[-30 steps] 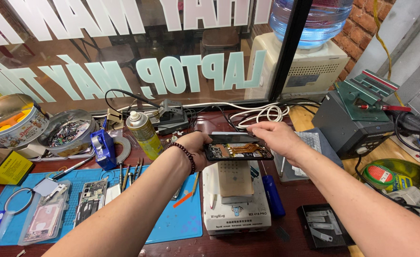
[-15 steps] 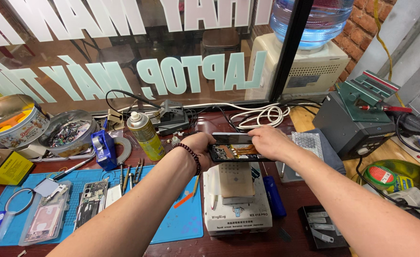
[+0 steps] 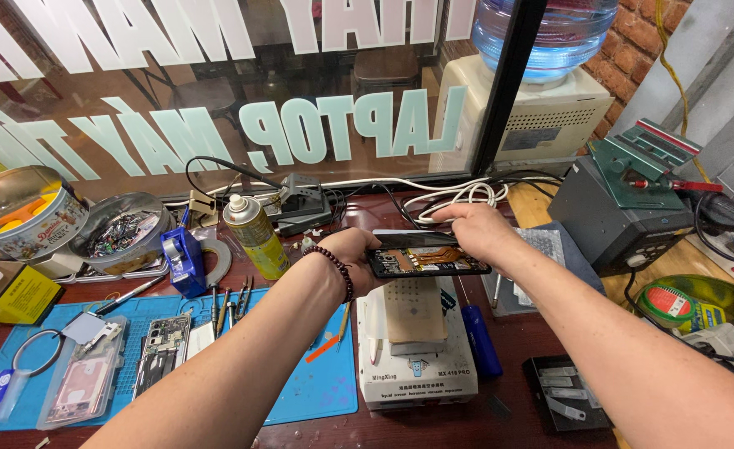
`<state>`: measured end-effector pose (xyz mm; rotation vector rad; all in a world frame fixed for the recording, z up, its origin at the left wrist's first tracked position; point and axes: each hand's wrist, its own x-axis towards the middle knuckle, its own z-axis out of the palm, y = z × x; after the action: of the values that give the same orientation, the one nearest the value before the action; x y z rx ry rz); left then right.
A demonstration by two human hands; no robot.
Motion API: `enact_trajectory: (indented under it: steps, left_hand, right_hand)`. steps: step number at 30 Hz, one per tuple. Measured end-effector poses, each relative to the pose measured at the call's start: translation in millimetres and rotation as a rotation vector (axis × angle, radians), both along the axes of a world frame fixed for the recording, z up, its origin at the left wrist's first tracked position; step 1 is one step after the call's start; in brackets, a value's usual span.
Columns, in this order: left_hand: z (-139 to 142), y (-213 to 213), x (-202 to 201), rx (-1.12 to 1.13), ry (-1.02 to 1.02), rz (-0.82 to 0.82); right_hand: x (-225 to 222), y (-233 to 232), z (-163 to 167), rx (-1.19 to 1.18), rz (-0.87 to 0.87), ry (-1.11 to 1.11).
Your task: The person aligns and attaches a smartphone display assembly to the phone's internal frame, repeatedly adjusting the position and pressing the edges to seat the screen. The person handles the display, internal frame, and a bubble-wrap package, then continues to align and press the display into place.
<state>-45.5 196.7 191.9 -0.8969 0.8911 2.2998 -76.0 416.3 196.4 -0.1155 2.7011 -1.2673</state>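
An opened black phone (image 3: 429,260), its circuit boards and orange ribbon showing, is held level between both my hands above a white heating-plate machine (image 3: 417,349). My left hand (image 3: 352,258), with a dark bead bracelet on the wrist, grips the phone's left end. My right hand (image 3: 475,231) holds the right end and top edge, fingers curled over it. A second dark panel lies just behind the phone, partly hidden by my right hand.
A blue work mat (image 3: 217,349) holds dismantled phones and tweezers. A yellow spray can (image 3: 254,237), blue tape dispenser (image 3: 182,259) and tins of parts (image 3: 121,233) stand at left. White cables (image 3: 458,198), a grey station (image 3: 625,216) and a blade tray (image 3: 566,395) lie at right.
Both hands have stayed on the phone over the white machine; the phone has shifted slightly nearer and lower over the plate.
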Motion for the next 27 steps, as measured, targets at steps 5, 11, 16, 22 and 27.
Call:
enact_trajectory:
  steps: [5, 11, 16, 22, 27]
  left_hand:
    - [3, -4, 3, 0.053, -0.029, 0.013]
    - [-3, -5, 5, 0.105, -0.041, 0.001]
    - [-13, -8, 3, 0.131, -0.052, -0.013]
    - [-28, -9, -4, 0.135, -0.013, -0.062]
    - [-32, -9, -5, 0.164, -0.017, -0.063]
  right_hand:
    - [2, 7, 14, 0.125, -0.126, -0.099]
    - [3, 4, 15, 0.125, 0.086, -0.15]
    - [-9, 12, 10, 0.158, 0.187, 0.023]
    - [-1, -10, 2, 0.312, 0.481, 0.304]
    - [10, -32, 15, 0.578, 0.415, 0.146]
